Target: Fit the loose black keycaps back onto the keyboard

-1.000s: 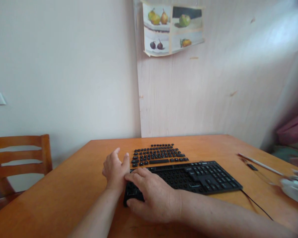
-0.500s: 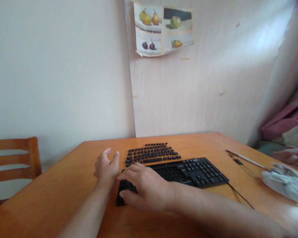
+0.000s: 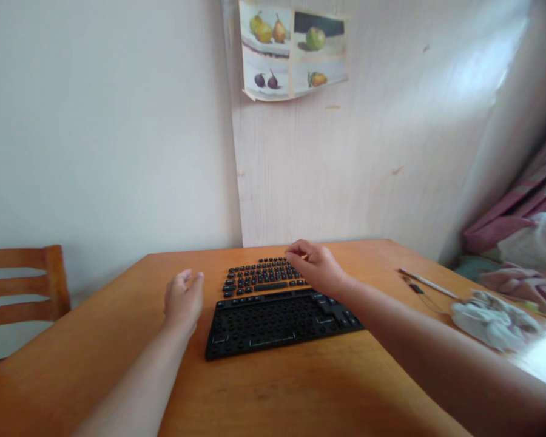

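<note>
A black keyboard lies flat on the wooden table, its left part stripped to bare key sockets. Just behind it, loose black keycaps are laid out in rows, with a long spacebar in the nearest row. My right hand is over the right end of the far rows. Its thumb and fingers are drawn together; whatever is between them is too small to make out, and the hand hides the keycaps beneath. To the left of the keyboard, my left hand is raised, thumb and fingers apart, with nothing visible in it.
On the right lie a thin brush-like stick, a small dark object with a cord and a crumpled whitish cloth. A wooden chair stands at the left. Fruit paintings hang on the wall behind the table.
My right hand has left the keyboard's left end and moved away and right to the far keycap rows, uncovering the bare sockets. My left hand stays beside the keyboard. The view has shifted slightly.
</note>
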`<state>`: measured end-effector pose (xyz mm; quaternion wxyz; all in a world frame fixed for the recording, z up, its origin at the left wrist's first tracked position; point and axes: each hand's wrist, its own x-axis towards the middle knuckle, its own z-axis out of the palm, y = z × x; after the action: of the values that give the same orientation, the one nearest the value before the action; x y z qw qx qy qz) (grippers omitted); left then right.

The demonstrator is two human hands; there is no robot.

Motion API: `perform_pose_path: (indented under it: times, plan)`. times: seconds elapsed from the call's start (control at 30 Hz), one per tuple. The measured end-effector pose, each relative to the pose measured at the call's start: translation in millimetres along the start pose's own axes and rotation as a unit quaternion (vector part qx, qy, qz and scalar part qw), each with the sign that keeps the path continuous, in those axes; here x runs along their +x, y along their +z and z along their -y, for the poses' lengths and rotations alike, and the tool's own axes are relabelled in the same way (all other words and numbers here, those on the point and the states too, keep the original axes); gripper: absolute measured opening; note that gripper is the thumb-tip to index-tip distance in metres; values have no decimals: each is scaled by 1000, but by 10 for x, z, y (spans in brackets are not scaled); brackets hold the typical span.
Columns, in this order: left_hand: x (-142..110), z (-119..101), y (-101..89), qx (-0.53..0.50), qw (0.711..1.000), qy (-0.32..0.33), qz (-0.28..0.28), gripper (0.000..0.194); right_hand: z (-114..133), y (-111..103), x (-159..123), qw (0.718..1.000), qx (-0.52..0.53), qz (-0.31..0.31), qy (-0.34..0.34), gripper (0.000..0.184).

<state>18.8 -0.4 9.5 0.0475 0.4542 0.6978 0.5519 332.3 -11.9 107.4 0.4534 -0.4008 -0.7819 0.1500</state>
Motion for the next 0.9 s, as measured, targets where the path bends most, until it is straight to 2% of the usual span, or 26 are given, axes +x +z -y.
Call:
perform_pose_path:
  times: [0.13, 0.27, 0.4, 0.6, 0.77, 0.9]
  plan:
    - [26, 3, -7, -52, 999, -15, 0, 58, -535, -419, -97, 986, 47, -85, 138, 26]
    - [-6, -37, -46, -52, 998, -29, 7, 52, -992, -711, -247, 958, 41, -144, 244, 30]
    - [-47, -56, -80, -50, 998, -32, 20, 51, -1250, -831, -349, 948, 29, -166, 271, 31]
    - [-58, -10, -76, -42, 997, -35, 47, 51, -1518, -866, -364, 949, 18, -162, 271, 31]
    - [-35, 102, -66, -29, 997, -37, 62, 54, -1941, -924, -475, 937, -12, -178, 301, 36]
    - [-67, 100, -87, -40, 996, -61, 54, 52, -2187, -941, -580, 932, -25, -183, 312, 39]
